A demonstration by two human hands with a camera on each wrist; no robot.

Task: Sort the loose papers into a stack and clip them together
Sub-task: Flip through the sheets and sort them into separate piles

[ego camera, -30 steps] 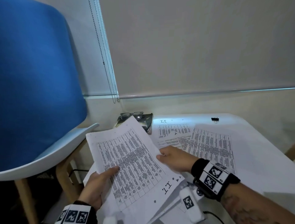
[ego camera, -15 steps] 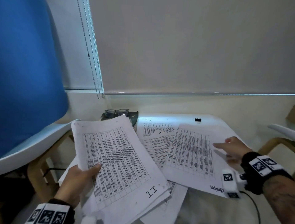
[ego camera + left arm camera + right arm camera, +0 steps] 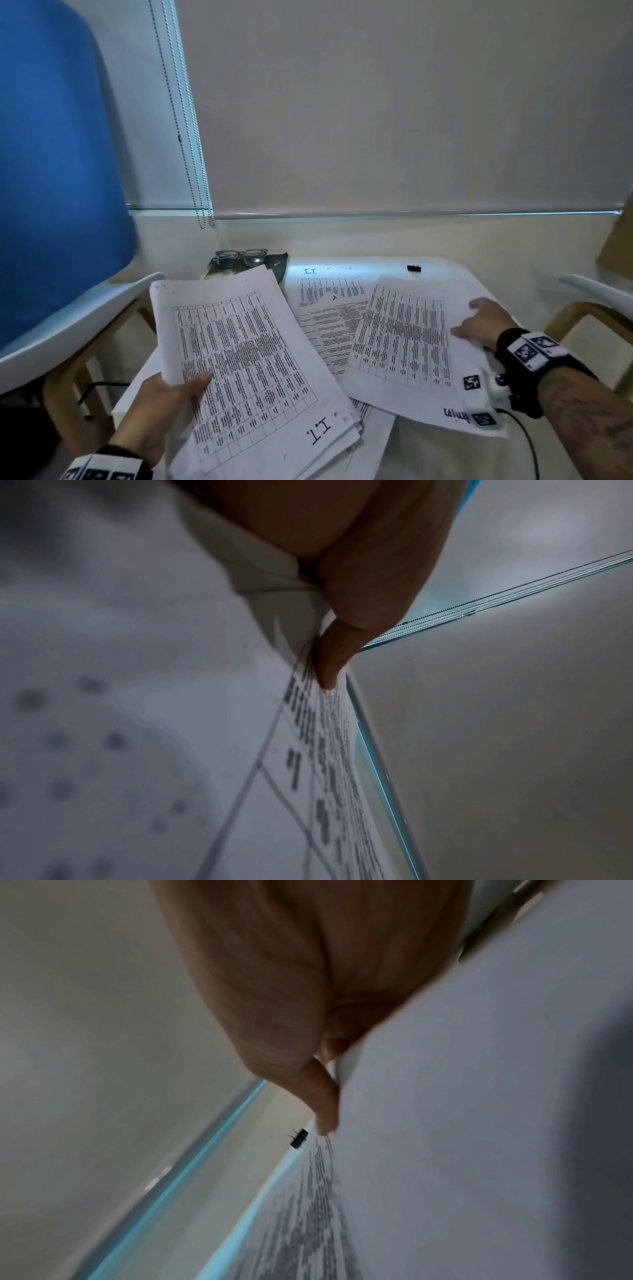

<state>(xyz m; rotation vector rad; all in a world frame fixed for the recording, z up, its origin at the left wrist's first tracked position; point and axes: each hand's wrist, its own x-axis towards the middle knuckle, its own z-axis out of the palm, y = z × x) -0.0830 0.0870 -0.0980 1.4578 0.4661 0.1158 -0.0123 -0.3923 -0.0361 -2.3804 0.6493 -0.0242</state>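
My left hand (image 3: 164, 407) grips a stack of printed papers (image 3: 246, 370) at its left edge, thumb on top, holding it tilted above the table's left side. In the left wrist view the thumb (image 3: 329, 666) presses the stack (image 3: 240, 750). My right hand (image 3: 486, 322) holds the right edge of a loose printed sheet (image 3: 400, 342) lying on the table. The right wrist view shows the thumb (image 3: 325, 1110) on top of that sheet (image 3: 445, 1150) and the fingers hidden under it. More sheets (image 3: 325, 308) lie beneath. A small black binder clip (image 3: 413, 268) (image 3: 298, 1139) sits at the table's far edge.
Glasses (image 3: 239, 257) rest on a dark book (image 3: 277, 270) at the back left of the white table (image 3: 445, 455). A blue chair (image 3: 51, 171) stands close on the left, another chair (image 3: 596, 298) on the right. A blind cord (image 3: 191, 171) hangs by the wall.
My right hand left the stack, moved right across the table and took hold of the loose sheet's right edge. The left hand kept holding the stack.
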